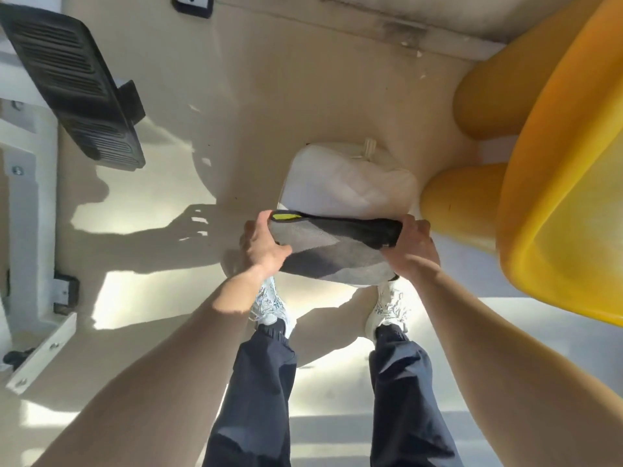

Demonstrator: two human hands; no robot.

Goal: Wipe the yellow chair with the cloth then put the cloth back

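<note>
I hold a grey cloth (333, 251) with a small yellow-green patch stretched flat between both hands, above my feet. My left hand (261, 246) grips its left edge and my right hand (413, 247) grips its right edge. The yellow chair (559, 183), a glossy plastic one with thick round legs, stands at the right, an arm's length from my right hand. The cloth does not touch the chair.
A white quilted bag (347, 183) lies on the beige floor just beyond the cloth, beside the chair's legs. A black slatted pedal-like plate (74, 85) and a white metal frame (30, 210) stand at the left. My white shoes (387, 308) are below the cloth.
</note>
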